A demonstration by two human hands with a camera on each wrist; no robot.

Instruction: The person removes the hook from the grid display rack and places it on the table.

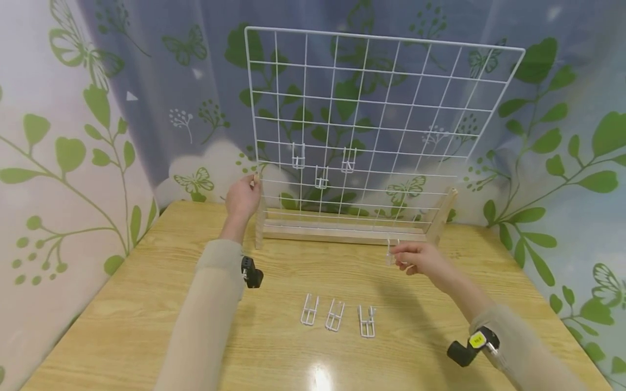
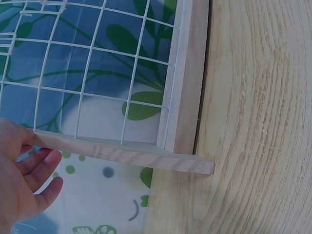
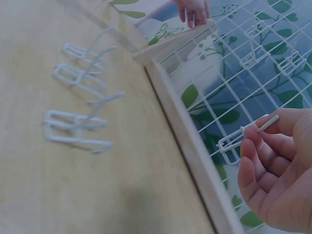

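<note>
A white wire grid panel stands in a wooden base at the back of the table. My left hand grips the top of the base's left side piece, thumb and fingers on either side of the wood. Between thumb and fingertips, my right hand pinches a white wire hook, held in front of the base's right part, off the table. Three like hooks hang on the grid: a left one, a right one and a lower middle one.
Three more white hooks lie in a row on the wooden table: a left one, a middle one and a right one. A leaf-patterned curtain hangs close behind the grid.
</note>
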